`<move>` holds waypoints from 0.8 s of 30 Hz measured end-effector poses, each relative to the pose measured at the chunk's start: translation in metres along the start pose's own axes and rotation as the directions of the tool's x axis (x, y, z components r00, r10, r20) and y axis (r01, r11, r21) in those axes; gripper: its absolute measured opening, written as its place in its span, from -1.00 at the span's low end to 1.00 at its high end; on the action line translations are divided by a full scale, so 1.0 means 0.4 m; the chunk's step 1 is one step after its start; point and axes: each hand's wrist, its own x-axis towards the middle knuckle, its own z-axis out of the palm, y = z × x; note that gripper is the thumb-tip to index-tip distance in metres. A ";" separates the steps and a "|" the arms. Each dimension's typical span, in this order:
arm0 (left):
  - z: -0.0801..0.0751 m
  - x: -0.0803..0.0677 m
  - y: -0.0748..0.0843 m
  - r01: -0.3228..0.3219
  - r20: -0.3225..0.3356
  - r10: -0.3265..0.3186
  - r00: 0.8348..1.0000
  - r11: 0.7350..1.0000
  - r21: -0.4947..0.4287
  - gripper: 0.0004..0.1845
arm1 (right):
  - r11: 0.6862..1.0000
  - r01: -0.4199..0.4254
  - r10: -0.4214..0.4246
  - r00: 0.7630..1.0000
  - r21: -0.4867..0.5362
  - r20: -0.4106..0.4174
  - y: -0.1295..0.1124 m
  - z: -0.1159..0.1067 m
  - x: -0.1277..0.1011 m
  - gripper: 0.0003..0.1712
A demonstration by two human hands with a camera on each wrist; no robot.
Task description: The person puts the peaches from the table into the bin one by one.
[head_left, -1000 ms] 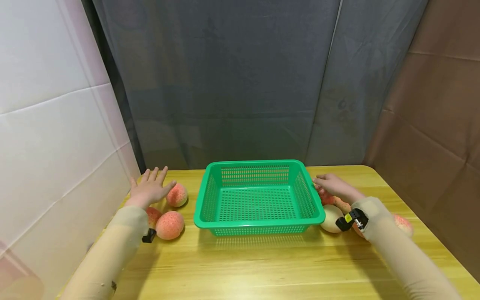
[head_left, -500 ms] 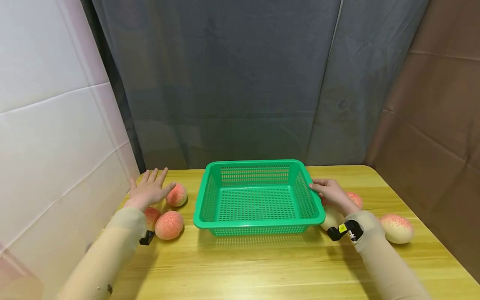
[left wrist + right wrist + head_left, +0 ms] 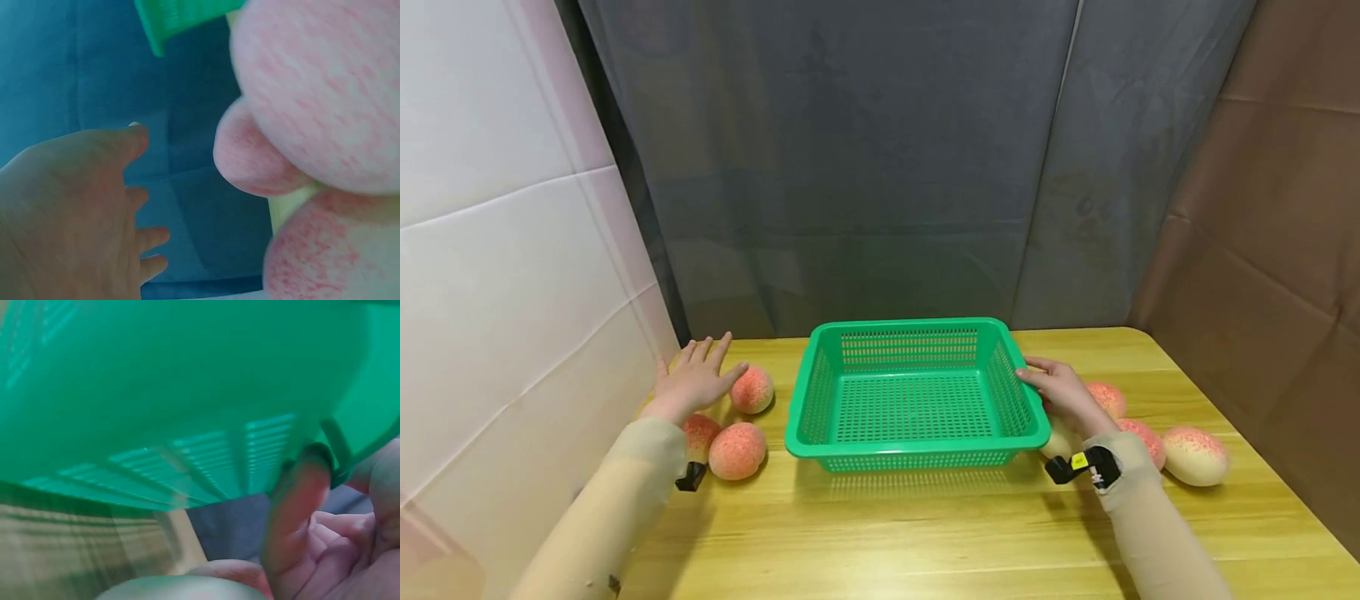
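A green slotted basket (image 3: 917, 437) stands empty in the middle of the wooden table. My left hand (image 3: 698, 373) lies flat and open to its left, thumb against a pink peach (image 3: 752, 389); two more peaches (image 3: 737, 450) (image 3: 702, 433) lie beside my wrist. In the left wrist view the open left hand (image 3: 75, 212) is next to these peaches (image 3: 325, 87), with the basket corner (image 3: 181, 15) above. My right hand (image 3: 1054, 385) holds the basket's right rim, thumb on top. In the right wrist view the thumb (image 3: 297, 512) presses the basket wall (image 3: 156, 394).
Right of the basket lie several peaches: one behind my right hand (image 3: 1107, 397), one by the wrist (image 3: 1146, 440), one further right (image 3: 1197, 456), and a pale one (image 3: 1056, 437) against the basket. A white wall (image 3: 497, 292) borders the left; grey curtain (image 3: 850, 167) behind.
My right hand has left the peaches and slid left onto the basket's right rim, uncovering the fruit behind it. The left hand has hardly moved.
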 end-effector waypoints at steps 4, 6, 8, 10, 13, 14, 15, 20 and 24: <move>-0.007 0.000 0.010 -0.017 -0.030 0.015 0.999 0.998 -0.069 -0.07 | 0.998 -0.020 0.021 1.000 -0.067 0.009 -0.010 -0.007 -0.004 -0.24; -0.015 -0.003 0.023 -0.025 -0.038 0.021 0.999 0.994 -0.106 -0.07 | 0.996 -0.027 0.029 0.999 -0.083 0.022 -0.014 -0.014 -0.009 -0.24; -0.022 -0.006 0.038 -0.038 -0.045 0.033 0.998 0.991 -0.131 -0.08 | 0.996 -0.017 0.021 0.999 -0.085 0.040 -0.015 -0.020 -0.014 -0.26; -0.024 -0.008 0.056 -0.059 -0.056 0.050 0.997 0.984 -0.166 -0.08 | 0.998 0.002 0.002 0.998 -0.065 0.061 -0.013 -0.024 -0.020 -0.27; -0.017 -0.011 0.083 -0.069 -0.040 0.061 0.997 0.973 -0.219 -0.06 | 0.999 0.015 -0.012 0.997 -0.040 0.078 -0.007 -0.029 -0.030 -0.29; -0.012 -0.011 0.092 -0.070 -0.029 0.065 0.997 0.969 -0.238 -0.05 | 0.999 0.012 -0.009 0.997 -0.036 0.079 -0.005 -0.030 -0.034 -0.29; -0.007 -0.012 0.100 -0.067 -0.015 0.065 0.998 0.964 -0.256 -0.04 | 0.999 0.005 -0.003 0.997 -0.033 0.081 -0.003 -0.032 -0.038 -0.28; 0.021 -0.011 0.122 -0.043 0.058 0.068 0.996 0.934 -0.355 -0.01 | 1.000 0.000 0.002 0.996 -0.024 0.094 0.005 -0.033 -0.051 -0.20; 0.039 -0.010 0.134 -0.041 0.069 0.075 0.995 0.914 -0.404 -0.01 | 0.998 0.032 -0.028 0.996 -0.049 0.087 0.002 -0.024 -0.050 -0.19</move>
